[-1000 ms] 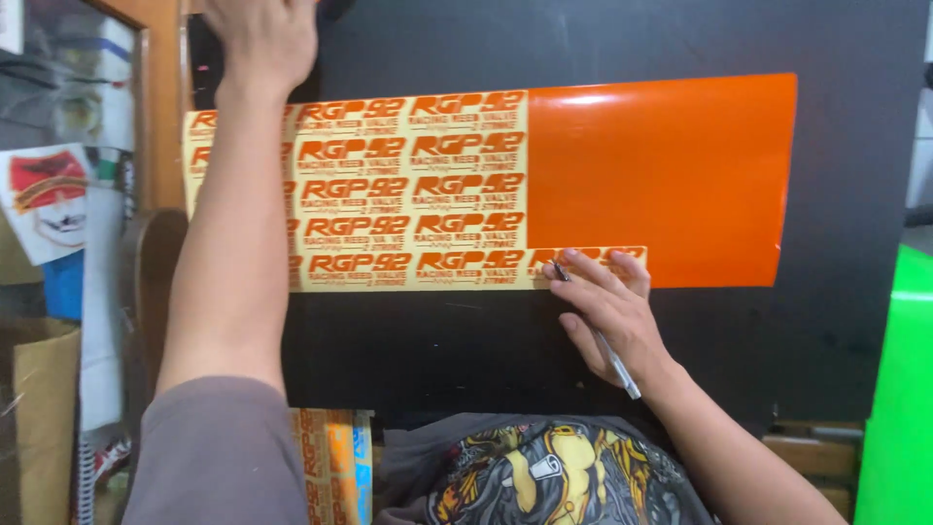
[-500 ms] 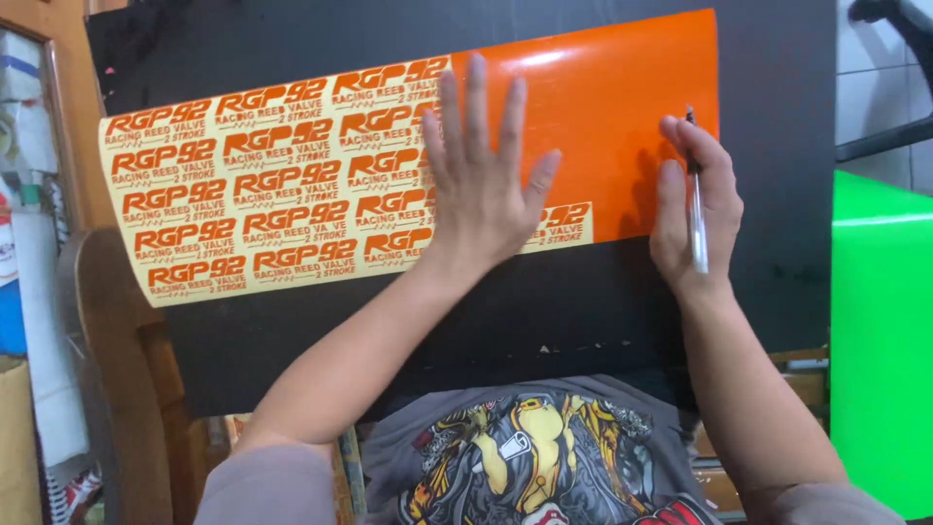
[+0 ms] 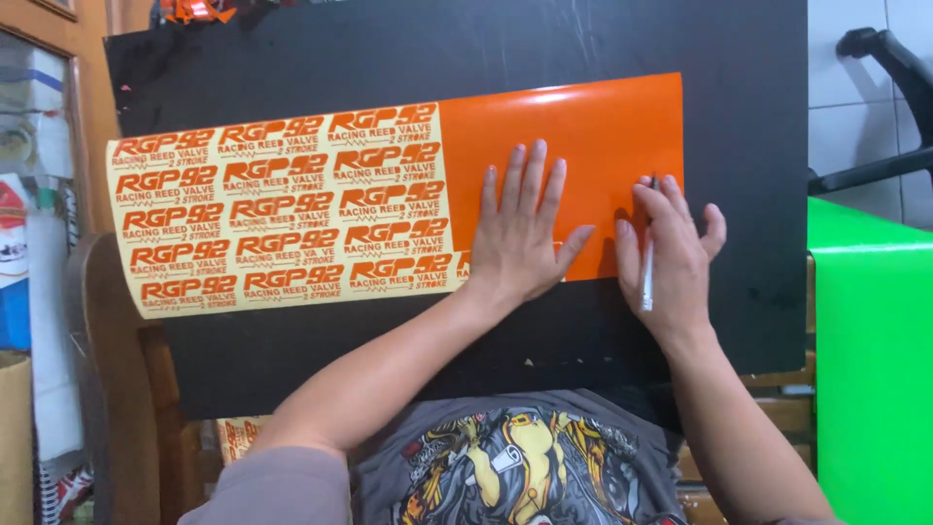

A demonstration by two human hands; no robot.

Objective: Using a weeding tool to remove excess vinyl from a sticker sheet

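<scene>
We see left hand (image 3: 520,238) flat on orange vinyl sheet (image 3: 573,136), fingers spread. Right hand (image 3: 671,262) at 3 o'clock beside it, fingers pinching pen (image 3: 648,277) (tip on sheet). Sheet lies mid black board (image 3: 437,58).

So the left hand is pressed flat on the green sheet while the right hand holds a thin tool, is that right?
Not quite. In the head view the left hand lies flat on the orange sheet, not the green sheet at the side. The right hand does hold a thin tool.
</scene>
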